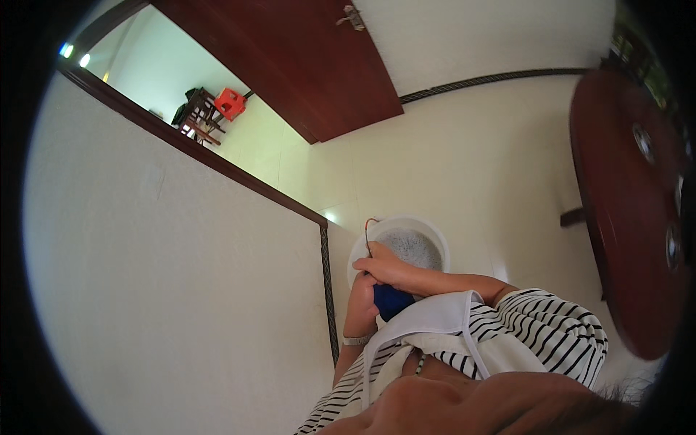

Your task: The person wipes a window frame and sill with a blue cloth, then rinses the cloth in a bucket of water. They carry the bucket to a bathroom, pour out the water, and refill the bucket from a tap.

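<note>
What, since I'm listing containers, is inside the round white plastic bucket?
Pale grey, frothy-looking liquid shows inside the bucket. The bare right hand and forearm cover part of its near side; anything beneath the surface is hidden.

Pale tiled floor (464,159), showing faint joints and reflections; standing upon it: a round white bucket (437,230), a dark-red table (616,239), a red stool (230,104).

Striped shirt (489,328), black on white; right sleeve (554,322) ends well short of right hand (386,267). Broad pale collar (437,313). Light wristband (357,339) behind left hand (367,293). Thin necklace (420,364).
</note>
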{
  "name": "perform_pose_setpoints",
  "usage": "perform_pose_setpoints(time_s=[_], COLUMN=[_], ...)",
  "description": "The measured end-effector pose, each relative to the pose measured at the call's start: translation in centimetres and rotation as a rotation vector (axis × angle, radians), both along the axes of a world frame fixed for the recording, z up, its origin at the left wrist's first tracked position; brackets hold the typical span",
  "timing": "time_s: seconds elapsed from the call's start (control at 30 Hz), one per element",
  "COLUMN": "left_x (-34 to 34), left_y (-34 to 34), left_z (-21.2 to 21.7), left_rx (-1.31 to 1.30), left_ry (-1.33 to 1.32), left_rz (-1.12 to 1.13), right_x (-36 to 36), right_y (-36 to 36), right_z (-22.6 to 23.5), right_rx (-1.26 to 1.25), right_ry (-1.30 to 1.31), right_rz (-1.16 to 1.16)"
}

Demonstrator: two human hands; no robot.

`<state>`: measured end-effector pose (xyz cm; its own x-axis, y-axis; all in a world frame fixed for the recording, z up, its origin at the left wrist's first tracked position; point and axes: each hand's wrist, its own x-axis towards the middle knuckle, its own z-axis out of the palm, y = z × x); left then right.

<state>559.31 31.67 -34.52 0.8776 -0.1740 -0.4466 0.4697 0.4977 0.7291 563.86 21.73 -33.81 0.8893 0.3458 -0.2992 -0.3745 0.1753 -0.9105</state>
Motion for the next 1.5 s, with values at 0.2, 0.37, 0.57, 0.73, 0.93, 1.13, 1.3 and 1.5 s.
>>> perform_pose_setpoints(time_s=[0.2, 0.37, 0.57, 0.73, 0.93, 1.13, 1.3, 1.5], left_x=[21.2, 39.7, 63.2, 76.2, 92.5, 106.6, 116.7, 130.9], left_y=[4.7, 9.7, 7.4, 24.6, 25.8, 34.8, 47.1, 57.3], left_z=[-0.3, -1.9, 2.5, -4.4, -2.3, -1.2, -2.4, -3.1], left_rx=[0.329, 0.18, 0.156, 0.24, 0.171, 0.078, 0.506, 0.083], left_ry=[-0.379, -0.172, -0.089, -0.103, -0.054, -0.105, -0.234, 0.057], left_rz=[-0.058, -0.023, 0.126, 0.113, 0.366, 0.514, 0.322, 0.381], right_x=[21.2, 39.9, 64.1, 77.9, 96.3, 110.5, 121.2, 135.0], right_y=[5.0, 9.0, 8.1, 23.3, 27.7, 39.2, 49.6, 60.3], right_z=[-1.9, -0.6, 2.5, -1.4, -1.5, -2.8, -2.8, -5.0], right_rx=[-0.052, -0.041, 0.019, 0.105, -0.004, 0.007, -0.063, -0.036], right_ry=[-0.047, -0.009, -0.063, -0.125, -0.099, -0.165, -0.037, 0.073], right_rz=[-0.013, -0.007, 0.094, 0.209, 0.402, 0.441, 0.484, 0.508])
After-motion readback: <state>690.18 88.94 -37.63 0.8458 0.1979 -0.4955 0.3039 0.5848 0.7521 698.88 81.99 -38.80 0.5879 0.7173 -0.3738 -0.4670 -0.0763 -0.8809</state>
